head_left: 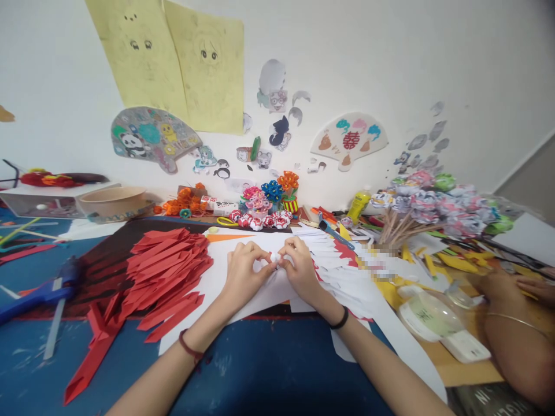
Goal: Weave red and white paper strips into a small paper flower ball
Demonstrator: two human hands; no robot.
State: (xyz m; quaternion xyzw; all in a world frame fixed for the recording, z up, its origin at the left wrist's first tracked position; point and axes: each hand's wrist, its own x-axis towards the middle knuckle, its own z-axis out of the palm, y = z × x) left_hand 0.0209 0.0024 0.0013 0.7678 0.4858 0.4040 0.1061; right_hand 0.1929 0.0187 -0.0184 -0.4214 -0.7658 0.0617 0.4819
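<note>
Between the fingertips of both hands is a small white and red paper piece [274, 257], mostly hidden by the fingers. My left hand [246, 270] pinches it from the left, thumb and forefinger together. From the other side my right hand [300, 269] closes its thumb and fingers on it. Beneath them lie white paper sheets [217, 300]. A large heap of folded red paper strips [167, 268] is left of my left hand. White paper strips [332, 271] with some red spread out to the right of my right hand.
A blue glue gun [47, 292] lies at far left. Small red-and-white paper flowers [262, 220] sit at the back, near a yellow bottle [359, 205]. A bundle of paper flowers [437, 202] stands back right. Another person's arm [514, 335] rests beside a clear plastic container [427, 315].
</note>
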